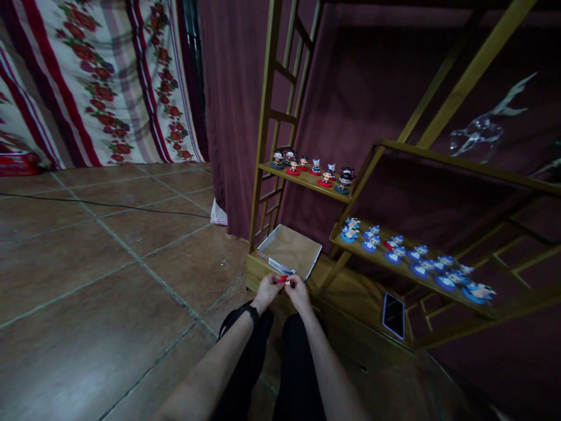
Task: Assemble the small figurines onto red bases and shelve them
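Observation:
Both hands meet in front of a shallow cardboard box [291, 248], above my knees. A small figurine [289, 283] with a dark head and a red part is held between them. My left hand [268, 291] is closed on its red part, and my right hand [300, 292] is closed at the dark-haired head. Fingers cover much of the figurine. Similar figurines with red or dark round bases stand on the upper wooden shelf [307, 182]. Blue-based figurines [395, 254] line the lower shelf to the right.
A phone or tablet [393, 316] with a dark screen lies on the cabinet top at right. A clear glass ornament [480, 134] stands on a higher shelf. A black cable [109, 204] crosses the tiled floor. Dark red curtain [236, 117] hangs behind the wooden frame.

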Action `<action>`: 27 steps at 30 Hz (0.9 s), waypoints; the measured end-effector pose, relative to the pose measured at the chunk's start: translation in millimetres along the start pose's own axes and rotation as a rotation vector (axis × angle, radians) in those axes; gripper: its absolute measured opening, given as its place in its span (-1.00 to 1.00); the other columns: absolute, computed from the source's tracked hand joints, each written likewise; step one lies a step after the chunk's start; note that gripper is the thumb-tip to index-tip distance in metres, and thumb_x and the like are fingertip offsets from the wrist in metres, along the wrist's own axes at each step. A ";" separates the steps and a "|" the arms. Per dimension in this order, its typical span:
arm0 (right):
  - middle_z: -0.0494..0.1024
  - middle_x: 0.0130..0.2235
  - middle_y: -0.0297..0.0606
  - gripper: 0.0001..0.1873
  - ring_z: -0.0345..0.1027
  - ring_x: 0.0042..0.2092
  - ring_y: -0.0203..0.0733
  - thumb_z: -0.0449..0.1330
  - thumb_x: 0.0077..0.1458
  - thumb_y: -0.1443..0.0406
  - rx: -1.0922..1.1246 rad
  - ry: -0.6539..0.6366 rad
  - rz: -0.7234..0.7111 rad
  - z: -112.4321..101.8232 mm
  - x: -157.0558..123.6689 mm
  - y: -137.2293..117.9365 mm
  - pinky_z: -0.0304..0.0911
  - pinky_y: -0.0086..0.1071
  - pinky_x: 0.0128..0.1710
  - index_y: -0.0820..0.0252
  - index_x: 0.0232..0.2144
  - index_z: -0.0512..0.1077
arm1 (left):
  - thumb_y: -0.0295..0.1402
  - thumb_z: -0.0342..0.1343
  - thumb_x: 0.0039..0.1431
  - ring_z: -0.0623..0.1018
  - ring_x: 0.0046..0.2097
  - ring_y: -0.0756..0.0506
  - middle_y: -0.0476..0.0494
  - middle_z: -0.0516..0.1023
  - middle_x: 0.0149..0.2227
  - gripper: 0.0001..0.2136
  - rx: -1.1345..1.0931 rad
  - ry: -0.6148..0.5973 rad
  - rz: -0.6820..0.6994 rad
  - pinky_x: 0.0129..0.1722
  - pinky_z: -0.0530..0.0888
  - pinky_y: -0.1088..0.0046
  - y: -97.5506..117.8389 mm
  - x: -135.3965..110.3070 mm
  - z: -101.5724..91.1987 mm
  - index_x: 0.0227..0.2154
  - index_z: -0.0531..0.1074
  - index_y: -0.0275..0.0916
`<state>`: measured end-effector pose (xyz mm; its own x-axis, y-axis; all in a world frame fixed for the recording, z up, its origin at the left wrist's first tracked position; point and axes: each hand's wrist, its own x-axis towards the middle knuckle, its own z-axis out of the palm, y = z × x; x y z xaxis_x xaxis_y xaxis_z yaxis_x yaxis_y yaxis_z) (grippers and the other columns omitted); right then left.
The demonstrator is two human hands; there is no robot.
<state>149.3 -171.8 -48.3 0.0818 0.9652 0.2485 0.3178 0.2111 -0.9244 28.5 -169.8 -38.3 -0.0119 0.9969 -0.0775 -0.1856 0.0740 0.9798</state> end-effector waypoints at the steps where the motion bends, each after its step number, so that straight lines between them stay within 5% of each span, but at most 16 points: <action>1: 0.46 -0.44 -0.39 -0.85 0.33 -0.36 -0.21 0.11 -0.21 0.30 0.013 0.002 0.025 -0.9 -0.9 -1.9 0.25 -0.36 -0.33 0.09 -0.45 0.37 | -0.42 0.23 -0.23 0.33 -0.66 0.09 0.10 0.34 -0.70 -0.81 -0.003 -0.021 -0.010 -0.62 0.27 0.59 1.9 -1.0 -0.3 -0.58 0.29 -0.28; 8: 0.44 -0.46 -0.42 -0.86 0.30 -0.38 -0.21 0.12 -0.20 0.27 0.038 -0.027 0.085 -7.6 -6.6 -17.0 0.23 -0.36 -0.35 0.07 -0.45 0.38 | -0.33 0.26 -0.19 0.47 -0.53 0.03 -0.05 0.48 -0.57 -0.79 -0.087 -0.091 -0.173 -0.45 0.42 0.51 15.5 -8.9 -3.1 -0.53 0.38 -0.34; 27: 0.45 -0.46 -0.40 -0.85 0.31 -0.35 -0.20 0.16 -0.25 0.28 0.141 -0.031 0.096 -8.5 2.5 -7.4 0.21 -0.37 -0.31 0.10 -0.47 0.40 | -0.39 0.32 -0.27 0.48 -0.44 0.02 -0.07 0.47 -0.51 -0.76 -0.208 -0.128 -0.225 -0.35 0.41 0.49 17.7 -6.8 -6.2 -0.50 0.40 -0.32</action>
<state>155.2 -172.2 -38.4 0.0758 0.9858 0.1500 0.1741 0.1351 -0.9754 19.2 -175.4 -21.5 0.1730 0.9522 -0.2516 -0.3662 0.2993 0.8811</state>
